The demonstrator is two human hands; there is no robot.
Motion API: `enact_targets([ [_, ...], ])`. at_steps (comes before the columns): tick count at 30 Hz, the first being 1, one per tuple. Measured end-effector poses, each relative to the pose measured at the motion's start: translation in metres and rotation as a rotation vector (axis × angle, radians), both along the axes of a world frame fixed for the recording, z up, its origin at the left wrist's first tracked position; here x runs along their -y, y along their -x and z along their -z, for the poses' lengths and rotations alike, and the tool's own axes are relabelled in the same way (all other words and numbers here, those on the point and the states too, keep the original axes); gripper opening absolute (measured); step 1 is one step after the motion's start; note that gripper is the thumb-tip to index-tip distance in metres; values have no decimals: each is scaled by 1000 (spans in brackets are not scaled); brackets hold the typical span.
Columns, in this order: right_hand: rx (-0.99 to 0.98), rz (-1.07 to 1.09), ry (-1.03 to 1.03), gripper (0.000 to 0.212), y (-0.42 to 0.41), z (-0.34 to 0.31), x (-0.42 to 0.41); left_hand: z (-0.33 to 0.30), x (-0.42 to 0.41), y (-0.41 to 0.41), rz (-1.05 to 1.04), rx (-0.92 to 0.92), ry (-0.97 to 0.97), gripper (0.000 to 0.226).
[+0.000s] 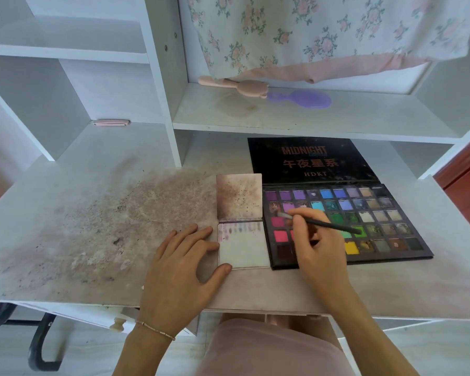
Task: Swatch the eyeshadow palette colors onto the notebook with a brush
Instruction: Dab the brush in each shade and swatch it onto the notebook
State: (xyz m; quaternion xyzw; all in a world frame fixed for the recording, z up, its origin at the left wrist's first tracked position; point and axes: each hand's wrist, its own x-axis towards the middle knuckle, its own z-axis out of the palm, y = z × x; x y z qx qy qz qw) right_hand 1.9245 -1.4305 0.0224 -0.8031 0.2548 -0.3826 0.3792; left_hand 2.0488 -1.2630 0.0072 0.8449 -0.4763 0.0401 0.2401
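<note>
An open black eyeshadow palette [377, 213] with several rows of coloured pans lies on the desk at the right, its lid folded back. Left of it and touching it lies a small open notebook [244, 251]; its lower white page carries a row of faint colour swatches along the top. My right hand [318, 240] grips a thin black brush [326, 225], whose pale tip rests on a pan in the palette's left column, second row. My left hand [182, 264] lies flat on the desk, fingers and thumb touching the notebook's left edge and lower corner.
The white desk [92, 226] is smeared with brownish powder on its left half. A shelf above the palette holds a pink hairbrush [236, 85] and a purple one [301, 99]. Floral cloth [323, 33] hangs behind. A small pink object [111, 122] sits in the left cubby.
</note>
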Motion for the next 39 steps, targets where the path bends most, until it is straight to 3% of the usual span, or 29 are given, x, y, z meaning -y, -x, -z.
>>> enact_targets([
  [7, -61, 244, -9, 13, 29, 5, 37, -2, 1, 1, -3, 0, 11, 45],
  [21, -210, 109, 90, 15, 27, 3, 39, -1, 0, 0, -3, -5, 1, 46],
  [39, -178, 103, 79, 20, 29, 1, 38, -2, 0, 1, -5, -19, 17, 45],
])
